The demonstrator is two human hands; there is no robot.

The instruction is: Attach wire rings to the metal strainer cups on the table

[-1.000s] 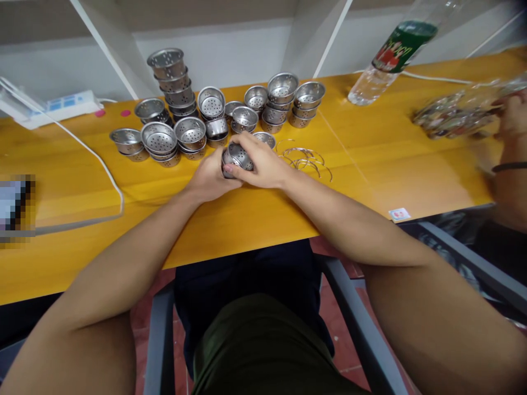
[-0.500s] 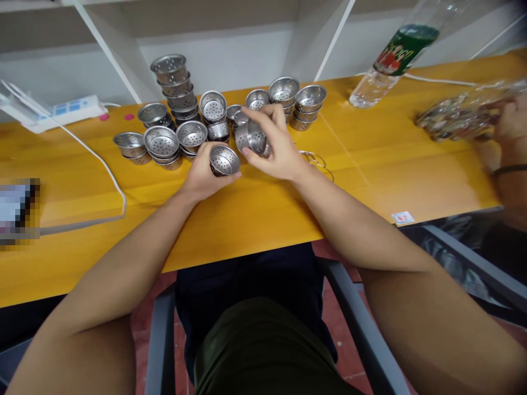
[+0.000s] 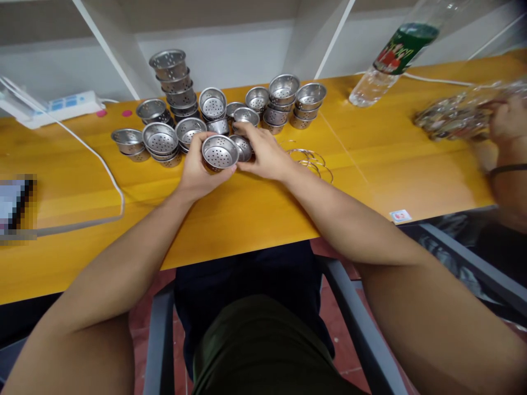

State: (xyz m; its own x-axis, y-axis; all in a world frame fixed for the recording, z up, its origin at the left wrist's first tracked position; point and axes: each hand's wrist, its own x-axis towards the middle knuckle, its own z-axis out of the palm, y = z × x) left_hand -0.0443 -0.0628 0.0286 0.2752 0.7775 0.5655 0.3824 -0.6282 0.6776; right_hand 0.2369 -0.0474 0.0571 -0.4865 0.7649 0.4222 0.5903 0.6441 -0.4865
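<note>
My left hand (image 3: 196,173) is closed round a perforated metal cup (image 3: 220,153), its open top tilted toward me. Right beside it, my right hand (image 3: 264,151) grips a second perforated metal cup (image 3: 242,148), seen partly behind the first one. Behind my hands stand many similar cups, some nested in stacks: a tall stack (image 3: 175,82) at the back left, a front-left stack (image 3: 160,140), and a stack (image 3: 284,99) at the back right. To the right of my right hand lie several thin metal rings (image 3: 310,162) on the yellow table (image 3: 255,214).
A clear plastic bottle (image 3: 391,60) with a green label stands at the back right. Farther right, another person's hand (image 3: 508,120) touches a plastic bag of metal parts (image 3: 457,115). A white power strip (image 3: 69,107) and a cable (image 3: 111,175) lie on the left.
My right hand has lowered and moved slightly left with its cup, now close against the cup in my left hand. The left cup has risen slightly and tipped more toward me.
</note>
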